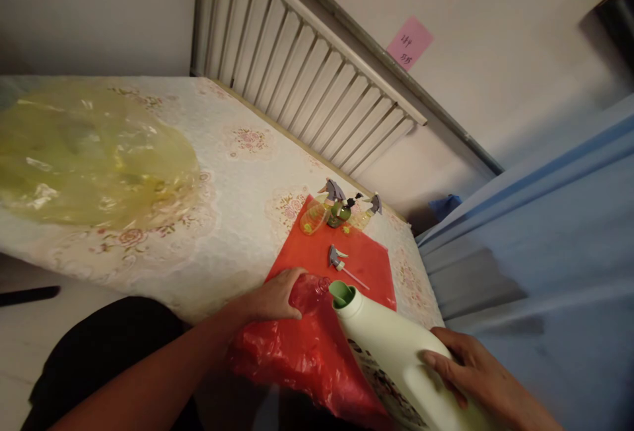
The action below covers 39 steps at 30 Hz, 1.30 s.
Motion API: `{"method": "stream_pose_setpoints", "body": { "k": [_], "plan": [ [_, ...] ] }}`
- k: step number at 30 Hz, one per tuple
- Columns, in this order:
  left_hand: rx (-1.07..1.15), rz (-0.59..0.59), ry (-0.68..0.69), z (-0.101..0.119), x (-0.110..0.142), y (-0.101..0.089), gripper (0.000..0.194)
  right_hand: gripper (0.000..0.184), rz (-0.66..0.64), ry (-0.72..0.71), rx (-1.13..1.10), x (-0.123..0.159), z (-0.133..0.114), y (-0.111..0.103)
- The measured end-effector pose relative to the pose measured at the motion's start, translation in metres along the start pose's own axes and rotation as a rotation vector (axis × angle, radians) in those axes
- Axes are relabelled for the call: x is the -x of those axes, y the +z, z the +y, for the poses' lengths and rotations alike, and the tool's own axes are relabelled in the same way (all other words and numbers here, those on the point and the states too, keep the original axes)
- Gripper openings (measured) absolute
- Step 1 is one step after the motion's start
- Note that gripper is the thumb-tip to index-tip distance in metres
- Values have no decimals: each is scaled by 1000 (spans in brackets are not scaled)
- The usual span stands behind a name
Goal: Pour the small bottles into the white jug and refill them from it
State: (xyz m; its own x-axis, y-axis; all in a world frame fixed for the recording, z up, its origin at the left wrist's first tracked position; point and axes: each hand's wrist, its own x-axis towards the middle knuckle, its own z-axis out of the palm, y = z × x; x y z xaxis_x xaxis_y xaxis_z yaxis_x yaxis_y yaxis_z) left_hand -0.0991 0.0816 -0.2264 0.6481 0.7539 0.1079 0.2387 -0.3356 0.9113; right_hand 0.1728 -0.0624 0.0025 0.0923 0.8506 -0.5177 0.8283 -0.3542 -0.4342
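Note:
My right hand (468, 368) grips the body of a large white detergent jug (396, 358) with a green pour spout, tilted toward the left. Its spout meets the mouth of a small clear bottle (312, 289), which my left hand (275, 296) holds wrapped around it, over a red plastic sheet (347, 259). A loose grey spray-trigger head with its dip tube (339, 261) lies on the sheet just beyond the bottle. Farther back on the sheet lie several small spray bottles (339, 210), yellowish and green.
The sheet lies on a mattress with a floral cover (222, 206). A crumpled yellow plastic bag (89, 154) sits at the left. A slatted white headboard (307, 74) runs along the wall, with a pink note (409, 41) above. Blue fabric (545, 239) hangs on the right.

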Motion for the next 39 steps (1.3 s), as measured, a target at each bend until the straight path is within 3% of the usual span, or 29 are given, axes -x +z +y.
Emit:
{"method": "stream_pose_setpoints", "body": {
  "k": [29, 39],
  "plan": [
    [14, 11, 5, -3, -1, 2, 85, 41, -14, -6, 21, 1, 2, -5],
    [9, 6, 7, -2, -1, 2, 84, 49, -14, 3, 43, 0, -1, -5]
  ]
}}
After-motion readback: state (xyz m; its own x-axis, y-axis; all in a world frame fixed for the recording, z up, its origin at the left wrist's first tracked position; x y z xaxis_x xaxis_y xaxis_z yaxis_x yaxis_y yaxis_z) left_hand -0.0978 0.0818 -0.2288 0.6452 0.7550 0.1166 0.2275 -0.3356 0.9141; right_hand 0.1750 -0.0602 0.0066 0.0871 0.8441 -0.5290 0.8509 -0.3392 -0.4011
